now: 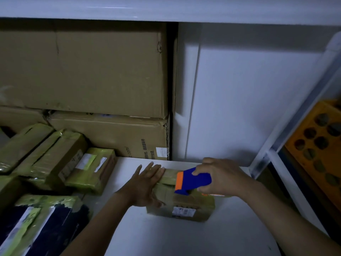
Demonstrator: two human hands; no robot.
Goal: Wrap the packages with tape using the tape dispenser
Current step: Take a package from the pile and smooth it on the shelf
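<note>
Far left: a pile of taped packages (pixel 55 159) wound in yellow-green tape, with a dark package (pixel 46 224) nearest you, crossed by the same tape. Behind the pile, two large cardboard boxes (pixel 83 71) are stacked one on the other.

On the white table (pixel 184 241), your left hand (pixel 147 183) lies flat with its fingers straight and spread, pressing the left end of the brown package (pixel 184 202). That package sits near the middle of the table, apart from the pile, with its printed label (pixel 183 212) facing you.

Your right hand (pixel 221 176) is curled round the blue tape dispenser (pixel 191 180) and holds it on the package's top, orange edge toward your left hand. The hands do not touch — one is at each end of the package. Whether tape runs under the dispenser: cannot tell.

Behind, to the right, there is a white panel (pixel 258 89). Far right, an orange crate (pixel 317 141) holds round dark items — too dim to identify.
</note>
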